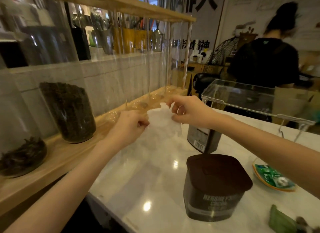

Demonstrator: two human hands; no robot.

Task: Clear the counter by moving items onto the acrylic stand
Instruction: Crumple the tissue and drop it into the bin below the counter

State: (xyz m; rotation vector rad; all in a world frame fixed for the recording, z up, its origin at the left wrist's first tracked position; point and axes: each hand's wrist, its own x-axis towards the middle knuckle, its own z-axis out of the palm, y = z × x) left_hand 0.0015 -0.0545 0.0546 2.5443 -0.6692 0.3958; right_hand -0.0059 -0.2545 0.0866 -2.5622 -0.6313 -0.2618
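Note:
Both my hands hold a thin white sheet, a tissue or plastic bag (161, 121), above the white marble counter (152, 177). My left hand (129, 124) pinches its left edge and my right hand (188, 111) grips its top right. A dark brown Hershey's cocoa tub (214, 187) stands on the counter near me. A second dark container (203, 137) stands behind it, partly hidden by my right forearm. The clear acrylic stand (256, 101) sits at the counter's far right, with nothing that I can see on its top.
An orange dish with green wrapped sweets (271, 177) lies at the right edge. A green packet (280, 220) sits at the bottom right. Glass jars of dark leaves (69, 111) line the wooden shelf (57, 160) on the left. A person in black (270, 59) stands behind the stand.

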